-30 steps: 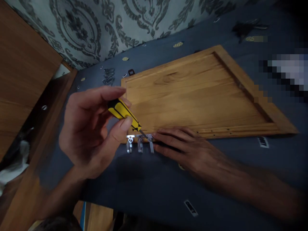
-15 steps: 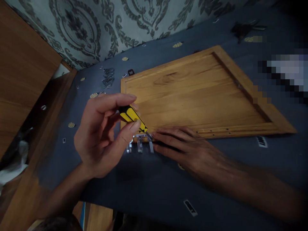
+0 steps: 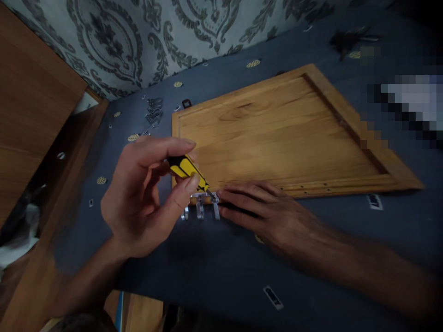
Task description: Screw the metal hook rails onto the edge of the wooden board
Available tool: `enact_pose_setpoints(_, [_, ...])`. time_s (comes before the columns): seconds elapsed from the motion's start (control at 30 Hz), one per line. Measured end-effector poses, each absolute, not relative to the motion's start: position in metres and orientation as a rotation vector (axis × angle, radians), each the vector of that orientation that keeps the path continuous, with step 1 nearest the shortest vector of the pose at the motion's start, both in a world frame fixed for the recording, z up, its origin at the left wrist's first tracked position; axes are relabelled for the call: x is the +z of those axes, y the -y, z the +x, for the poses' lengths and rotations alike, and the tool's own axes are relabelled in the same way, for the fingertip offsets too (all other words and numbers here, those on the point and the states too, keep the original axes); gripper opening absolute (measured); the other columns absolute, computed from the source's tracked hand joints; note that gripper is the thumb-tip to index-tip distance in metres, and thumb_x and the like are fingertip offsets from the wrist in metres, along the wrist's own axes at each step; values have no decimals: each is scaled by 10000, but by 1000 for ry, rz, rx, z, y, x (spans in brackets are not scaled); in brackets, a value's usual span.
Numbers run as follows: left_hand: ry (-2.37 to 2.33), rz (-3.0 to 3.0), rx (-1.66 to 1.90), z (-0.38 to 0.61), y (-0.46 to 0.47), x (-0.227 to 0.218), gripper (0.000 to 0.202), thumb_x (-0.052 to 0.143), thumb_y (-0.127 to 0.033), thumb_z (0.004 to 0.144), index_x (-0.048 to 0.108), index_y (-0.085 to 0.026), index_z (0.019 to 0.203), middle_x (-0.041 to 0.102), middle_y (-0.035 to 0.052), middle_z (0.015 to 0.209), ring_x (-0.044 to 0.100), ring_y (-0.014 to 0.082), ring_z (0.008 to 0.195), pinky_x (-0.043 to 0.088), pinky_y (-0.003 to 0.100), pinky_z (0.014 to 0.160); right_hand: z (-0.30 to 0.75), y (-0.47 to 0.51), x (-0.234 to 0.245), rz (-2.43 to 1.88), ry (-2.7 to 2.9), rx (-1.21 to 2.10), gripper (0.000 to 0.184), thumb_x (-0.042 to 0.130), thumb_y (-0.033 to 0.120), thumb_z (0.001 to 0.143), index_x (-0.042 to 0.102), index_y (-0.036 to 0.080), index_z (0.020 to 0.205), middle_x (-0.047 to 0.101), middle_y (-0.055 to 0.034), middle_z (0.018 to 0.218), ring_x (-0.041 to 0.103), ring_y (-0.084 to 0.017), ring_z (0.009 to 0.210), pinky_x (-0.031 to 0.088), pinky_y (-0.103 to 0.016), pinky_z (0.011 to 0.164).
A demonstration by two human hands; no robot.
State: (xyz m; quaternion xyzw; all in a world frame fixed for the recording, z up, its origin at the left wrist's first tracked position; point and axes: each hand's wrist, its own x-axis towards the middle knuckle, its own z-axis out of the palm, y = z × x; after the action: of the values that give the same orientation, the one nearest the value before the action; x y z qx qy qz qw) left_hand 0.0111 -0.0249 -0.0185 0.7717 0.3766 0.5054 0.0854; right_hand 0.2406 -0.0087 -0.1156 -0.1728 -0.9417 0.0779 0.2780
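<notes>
A wooden panel (image 3: pixel 270 133) with a raised frame lies flat on the blue patterned cloth (image 3: pixel 214 276). At its near left corner sits a shiny metal hook rail (image 3: pixel 200 207), its hooks hanging past the panel's edge. My left hand (image 3: pixel 138 198) is closed around the yellow and black handle of a screwdriver (image 3: pixel 188 170). The screwdriver slants down to the right, its tip at the rail's right end. My right hand (image 3: pixel 266 212) lies on the panel's near edge, fingers stretched out beside the rail's right end, with the fingertips close to the screwdriver tip.
Several loose metal pieces (image 3: pixel 154 110) lie beyond my left hand. A small black frame-shaped piece (image 3: pixel 187 103) is by the panel's far left corner. A dark tool (image 3: pixel 348 41) lies at the upper right, and a wooden cabinet (image 3: pixel 34 69) stands at left.
My left hand and the screwdriver handle have shifted slightly left and down, the tip staying at the rail. My right hand keeps its place on the panel. The whole view has moved a little.
</notes>
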Motion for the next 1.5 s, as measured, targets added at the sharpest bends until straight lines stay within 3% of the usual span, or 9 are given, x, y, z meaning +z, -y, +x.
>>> enact_pose_setpoints(0.23, [-1186,2304,1464,10,27,-16,439,719,-112,897,685,-348,1265,659,49,1085,683,215,894,678,366,675,243,9,-115,-489,2563,235,450,434,52,977,673,211,1324,715,-114,1344,588,-268,1330,538,-507,1010])
enact_pose_setpoints(0.4, [-1136,2318,1441,7,25,-15,483,715,-62,882,682,-335,1280,664,41,1104,681,204,905,674,371,719,242,9,-115,-472,2542,210,435,432,39,978,670,176,1315,713,-125,1345,592,-268,1321,542,-492,1001])
enact_pose_setpoints(0.7, [-1126,2403,1459,7,22,-22,572,813,-146,851,645,-390,1341,685,9,1146,681,181,899,667,331,679,240,10,-111,-475,2516,183,414,419,30,973,695,141,1262,739,-121,1292,626,-267,1258,547,-458,980])
enact_pose_setpoints(0.8, [-1101,2491,1363,5,21,-17,559,758,-106,890,633,-381,1359,715,-1,1155,695,191,890,659,378,726,240,10,-113,-475,2495,179,413,396,39,991,694,148,1255,744,-115,1281,633,-262,1247,542,-450,988])
enact_pose_setpoints(0.93, [-1099,2494,1245,5,22,-7,493,669,-70,926,654,-325,1348,710,26,1054,686,192,883,623,363,698,239,10,-117,-479,2472,169,402,382,50,1013,681,143,1266,735,-113,1301,618,-268,1265,534,-457,999])
enact_pose_setpoints(1.07, [-1104,2453,1223,6,22,-8,436,657,-108,949,645,-302,1340,698,26,1072,692,188,913,627,385,754,240,11,-117,-494,2480,174,408,380,64,1023,673,153,1293,730,-114,1313,595,-263,1299,529,-473,1012])
enact_pose_setpoints(1.27, [-998,2543,1387,3,16,-18,475,809,-267,887,649,-333,1329,735,2,1137,681,200,846,597,431,731,239,12,-118,-492,2469,166,399,372,78,1026,691,143,1257,733,-108,1307,612,-275,1274,534,-468,1008])
enact_pose_setpoints(1.4, [-1025,2400,1364,6,20,-17,487,732,-81,903,669,-318,1323,718,19,1130,688,187,869,611,396,726,239,11,-118,-481,2465,174,403,374,75,1021,679,140,1276,731,-124,1304,603,-272,1284,534,-473,1003])
enact_pose_setpoints(1.5, [-1007,2244,1367,10,25,-16,533,723,-31,887,654,-289,1348,670,41,1108,699,184,932,640,359,767,239,10,-115,-476,2489,181,419,372,60,1011,678,149,1284,733,-122,1302,606,-263,1282,540,-468,994])
